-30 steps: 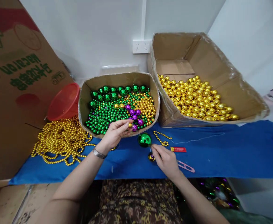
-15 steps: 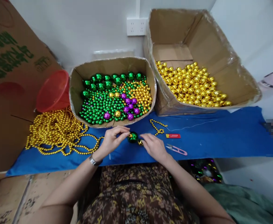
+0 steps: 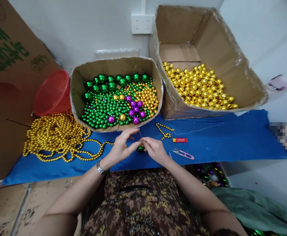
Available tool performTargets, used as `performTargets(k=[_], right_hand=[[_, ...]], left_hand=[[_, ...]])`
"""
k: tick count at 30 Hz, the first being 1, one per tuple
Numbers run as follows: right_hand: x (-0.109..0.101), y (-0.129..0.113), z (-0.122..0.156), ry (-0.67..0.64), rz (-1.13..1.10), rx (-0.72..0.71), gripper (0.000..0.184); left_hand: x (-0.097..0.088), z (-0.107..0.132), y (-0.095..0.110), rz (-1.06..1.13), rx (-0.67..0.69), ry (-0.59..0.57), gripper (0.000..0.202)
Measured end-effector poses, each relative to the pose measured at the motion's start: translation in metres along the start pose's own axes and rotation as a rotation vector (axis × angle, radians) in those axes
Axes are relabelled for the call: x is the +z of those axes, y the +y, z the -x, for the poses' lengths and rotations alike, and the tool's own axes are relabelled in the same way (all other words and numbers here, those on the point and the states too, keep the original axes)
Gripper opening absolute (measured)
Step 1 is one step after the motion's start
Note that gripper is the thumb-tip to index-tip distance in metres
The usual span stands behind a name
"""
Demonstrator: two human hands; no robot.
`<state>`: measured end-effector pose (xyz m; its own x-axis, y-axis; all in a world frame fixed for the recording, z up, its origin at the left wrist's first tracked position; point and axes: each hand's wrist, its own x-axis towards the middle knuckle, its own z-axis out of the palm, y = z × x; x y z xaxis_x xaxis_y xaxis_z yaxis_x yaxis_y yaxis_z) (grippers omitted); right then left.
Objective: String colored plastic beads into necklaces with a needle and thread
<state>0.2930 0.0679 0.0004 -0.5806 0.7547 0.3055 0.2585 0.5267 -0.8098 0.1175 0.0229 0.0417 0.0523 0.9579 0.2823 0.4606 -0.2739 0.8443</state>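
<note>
A thin thread (image 3: 141, 134) stretches between my two hands above the blue cloth. My left hand (image 3: 125, 144) has its thumb and forefinger spread, with the thread running from its upper fingertips. The fingertips of my right hand (image 3: 155, 148) are pinched together on the thread. Just beneath them is a shiny green ball (image 3: 140, 148), partly covered by my fingers. A short gold bead strand (image 3: 166, 134) lies beyond my right hand. To its right are a small red piece with a yellow end (image 3: 180, 140) and pink-handled thread snips (image 3: 184, 154).
An oval-cut cardboard box (image 3: 116, 61) holds green, gold and purple beads. A larger cardboard box (image 3: 173, 113) contains gold balls. Long gold bead strands (image 3: 57, 136) are heaped at the left beside a red basin (image 3: 52, 93). Blue cloth (image 3: 219, 141) covers the table.
My hands have moved closer together above the green ball. My left fingers have come off the ball, and the thread is now drawn up between my hands. The view has shifted slightly.
</note>
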Motion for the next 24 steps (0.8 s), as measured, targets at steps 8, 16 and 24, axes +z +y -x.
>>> performTargets(k=[8, 16, 24], right_hand=[[-0.037, -0.022, -0.007, 0.015, -0.014, -0.043, 0.024], [-0.134, -0.078, 0.002, 0.625, -0.495, -0.09, 0.011], [-0.151, -0.088, -0.004, 0.809, -0.541, -0.201, 0.011]], left_hand=[[0.044, -0.006, -0.053, -0.145, 0.0, -0.194, 0.041], [0.04, -0.012, -0.072, -0.347, 0.015, -0.084, 0.047], [0.036, -0.004, -0.095, -0.465, 0.054, -0.135, 0.046]])
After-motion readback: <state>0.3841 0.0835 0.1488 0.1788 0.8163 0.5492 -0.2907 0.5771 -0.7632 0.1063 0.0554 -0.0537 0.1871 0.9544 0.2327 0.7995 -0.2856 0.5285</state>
